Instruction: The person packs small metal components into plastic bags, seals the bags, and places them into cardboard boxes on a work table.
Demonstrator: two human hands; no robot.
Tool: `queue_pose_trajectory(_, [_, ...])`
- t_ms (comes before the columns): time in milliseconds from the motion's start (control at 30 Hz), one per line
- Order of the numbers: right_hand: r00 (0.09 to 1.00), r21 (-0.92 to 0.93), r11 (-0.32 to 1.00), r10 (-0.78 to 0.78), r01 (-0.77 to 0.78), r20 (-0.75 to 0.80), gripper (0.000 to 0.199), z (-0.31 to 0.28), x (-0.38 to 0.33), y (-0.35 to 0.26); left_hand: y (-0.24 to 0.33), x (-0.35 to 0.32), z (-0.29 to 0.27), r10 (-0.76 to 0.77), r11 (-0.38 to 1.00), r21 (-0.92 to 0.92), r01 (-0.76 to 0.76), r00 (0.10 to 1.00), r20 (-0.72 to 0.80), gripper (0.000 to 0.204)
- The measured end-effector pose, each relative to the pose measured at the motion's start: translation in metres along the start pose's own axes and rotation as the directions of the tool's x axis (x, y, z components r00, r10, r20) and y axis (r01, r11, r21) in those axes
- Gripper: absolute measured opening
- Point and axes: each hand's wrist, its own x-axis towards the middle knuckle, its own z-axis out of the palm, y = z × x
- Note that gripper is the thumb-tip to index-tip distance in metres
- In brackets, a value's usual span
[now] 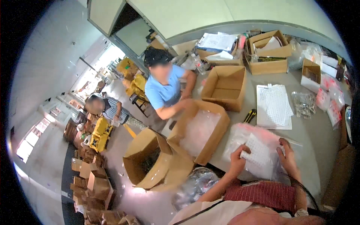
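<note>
In front of me lies a pile of clear plastic bags (240, 133) with pinkish parts. A white sheet with rows of small print (258, 157), like a sheet of labels, rests over the pile. My left hand (237, 159) is closed with its thumb and bent fingers on the sheet's left edge. On the other side, my right hand (288, 156) is beside the clear plastic, with thumb and fingers curved and apart. I see nothing held in it. Behind the bags is a yellow-and-black utility knife (250, 116), next to a clipboard (264, 122) with dotted white sheets (277, 102).
A cardboard box of clear bags (224, 125) stands left of the pile, an opened box (240, 90) behind it. Small metal parts in plastic (303, 104) lie right. A co-worker in blue (165, 90) sits across the table; another person (112, 108) is farther back. Cartons (98, 183) line the floor.
</note>
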Motion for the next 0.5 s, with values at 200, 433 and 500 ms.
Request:
queue_pose_trajectory(200, [0.993,0.094,0.994,-0.07,0.06,0.1,0.033,0.02,-0.006,-0.01,-0.037,-0.021,0.011,-0.09,0.996,-0.018,0.09,0.995,0.033,0.033])
queue_pose_trajectory(433, [0.98,0.024,0.994,-0.107,0.105,0.165,0.034,0.035,0.005,-0.005,-0.035,-0.025,0.002,-0.046,0.996,0.069,0.048,0.998,-0.033,0.025])
queue_pose_trajectory(500, [0.986,0.009,0.991,-0.131,0.131,0.102,0.03,0.033,0.005,-0.014,-0.014,-0.023,0.005,0.035,0.999,0.031,-0.034,0.999,-0.021,0.029])
